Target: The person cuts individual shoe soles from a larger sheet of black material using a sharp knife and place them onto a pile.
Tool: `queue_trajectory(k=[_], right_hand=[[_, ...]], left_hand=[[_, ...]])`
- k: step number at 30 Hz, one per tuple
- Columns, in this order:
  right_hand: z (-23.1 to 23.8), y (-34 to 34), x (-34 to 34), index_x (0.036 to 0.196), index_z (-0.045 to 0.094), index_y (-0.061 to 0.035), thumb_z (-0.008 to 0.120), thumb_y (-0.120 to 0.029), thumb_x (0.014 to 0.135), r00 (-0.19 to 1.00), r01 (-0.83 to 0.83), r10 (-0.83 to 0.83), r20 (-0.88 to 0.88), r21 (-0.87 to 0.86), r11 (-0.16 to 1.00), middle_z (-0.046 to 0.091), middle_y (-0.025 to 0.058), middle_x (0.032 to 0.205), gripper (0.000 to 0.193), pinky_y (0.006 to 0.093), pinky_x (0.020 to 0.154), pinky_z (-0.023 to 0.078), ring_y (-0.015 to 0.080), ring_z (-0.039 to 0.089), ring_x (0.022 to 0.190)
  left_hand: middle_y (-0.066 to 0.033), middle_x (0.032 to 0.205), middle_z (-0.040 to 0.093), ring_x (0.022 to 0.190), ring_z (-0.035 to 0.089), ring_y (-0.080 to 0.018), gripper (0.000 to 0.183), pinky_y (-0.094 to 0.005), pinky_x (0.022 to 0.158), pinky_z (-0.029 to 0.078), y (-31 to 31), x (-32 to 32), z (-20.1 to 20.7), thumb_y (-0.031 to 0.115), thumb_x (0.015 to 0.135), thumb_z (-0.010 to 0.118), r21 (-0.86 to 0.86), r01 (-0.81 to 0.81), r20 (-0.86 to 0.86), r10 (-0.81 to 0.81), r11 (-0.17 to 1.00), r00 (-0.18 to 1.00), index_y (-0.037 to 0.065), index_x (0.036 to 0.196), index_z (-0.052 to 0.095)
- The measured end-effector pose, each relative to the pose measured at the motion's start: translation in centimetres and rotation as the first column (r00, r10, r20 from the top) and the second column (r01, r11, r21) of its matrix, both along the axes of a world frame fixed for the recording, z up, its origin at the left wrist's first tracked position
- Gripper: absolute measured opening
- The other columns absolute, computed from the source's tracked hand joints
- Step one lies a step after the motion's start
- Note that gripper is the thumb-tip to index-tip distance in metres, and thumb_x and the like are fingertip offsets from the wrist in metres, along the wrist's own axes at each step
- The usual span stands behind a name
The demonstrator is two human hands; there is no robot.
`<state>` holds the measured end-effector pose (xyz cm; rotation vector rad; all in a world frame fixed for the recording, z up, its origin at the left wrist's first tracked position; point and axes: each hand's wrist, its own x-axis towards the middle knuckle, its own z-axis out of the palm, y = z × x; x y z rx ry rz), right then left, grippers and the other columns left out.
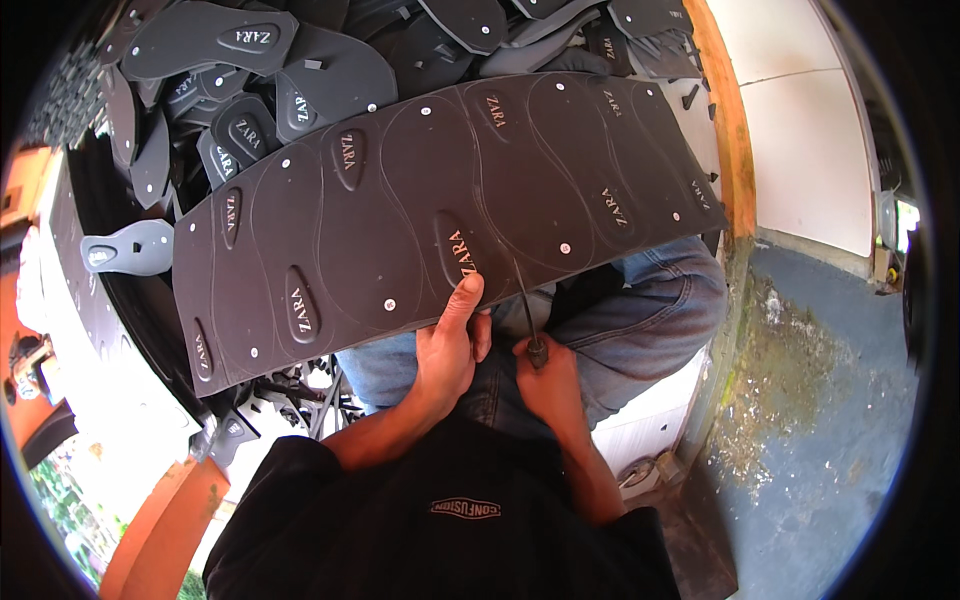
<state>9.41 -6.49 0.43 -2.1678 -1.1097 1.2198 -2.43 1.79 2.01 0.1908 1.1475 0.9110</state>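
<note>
A long dark foam sheet (400, 210) lies tilted across my lap. Outlines of shoe soles, oval raised patches and small white dots mark its surface. My left hand (448, 350) grips the near edge around the middle, thumb on top and the other fingers partly hidden underneath. Just to the right, my right hand (552, 385) is closed around a thin-bladed tool (529, 312) with a dark collar. Its narrow shaft points away from me and meets the sheet near a curved outline. The tool's handle is mostly hidden in my fist.
Cut dark sole pieces (335, 80) are heaped beyond the sheet. A lighter grey sole piece (130, 247) lies at the left. Dark offcuts (320, 385) show below the sheet's near edge. An orange wooden edge (733, 130) borders the right side, with a stained blue-grey floor (830, 370) beyond.
</note>
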Motion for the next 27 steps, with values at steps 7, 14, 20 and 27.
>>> queue_trajectory(k=[7,14,20,27], right_hand=[[-1.5,2.3,-0.1,0.081,0.061,0.0020,0.055,-0.004,0.076,0.997,-0.071,0.072,0.009,-0.036,0.997,0.063,0.0197,0.073,0.010,0.0375,0.066,0.048,0.0346,0.064,0.074],[-3.6,4.9,-1.2,0.093,0.059,0.0019,0.059,-0.011,0.077,0.999,-0.014,0.018,-0.034,0.119,0.993,0.064,0.0201,0.089,0.021,0.0380,0.074,0.047,0.0338,0.063,0.087],[-5.5,6.0,-1.7,0.106,0.056,0.0003,0.064,-0.020,0.076,0.983,0.011,0.029,-0.183,0.218,0.976,0.060,0.0184,0.107,0.037,0.0397,0.081,0.045,0.0340,0.058,0.100],[-6.9,6.8,-3.1,0.096,0.060,0.0031,0.062,-0.020,0.076,0.937,0.256,-0.130,-0.325,0.381,0.888,0.063,0.0152,0.091,0.031,0.0380,0.075,0.046,0.0276,0.062,0.085]], left_hand=[[-0.0020,0.066,0.050,0.037,0.040,-0.0079,0.023,-0.0215,0.031,0.028,-0.3,-0.7,-0.7,0.029,0.087,0.062,0.007,0.033,0.045,-0.034,0.999,0.998,0.007,0.086,0.054],[-0.0029,0.054,0.047,0.033,0.036,-0.0106,0.028,-0.0237,0.033,0.027,-0.2,-0.6,-0.6,0.030,0.086,0.062,-0.033,0.055,0.071,-0.052,0.998,0.996,0.006,0.076,0.052],[-0.0023,0.052,0.046,0.033,0.038,-0.0107,0.028,-0.0236,0.032,0.027,-0.5,0.5,0.0,0.031,0.087,0.061,0.003,-0.006,0.097,0.006,1.000,0.995,0.007,0.077,0.052],[-0.0014,0.047,0.043,0.034,0.037,-0.0106,0.031,-0.0233,0.033,0.027,-1.0,2.0,0.2,0.033,0.088,0.060,-0.094,0.012,0.117,-0.001,0.995,0.993,0.008,0.071,0.051]])
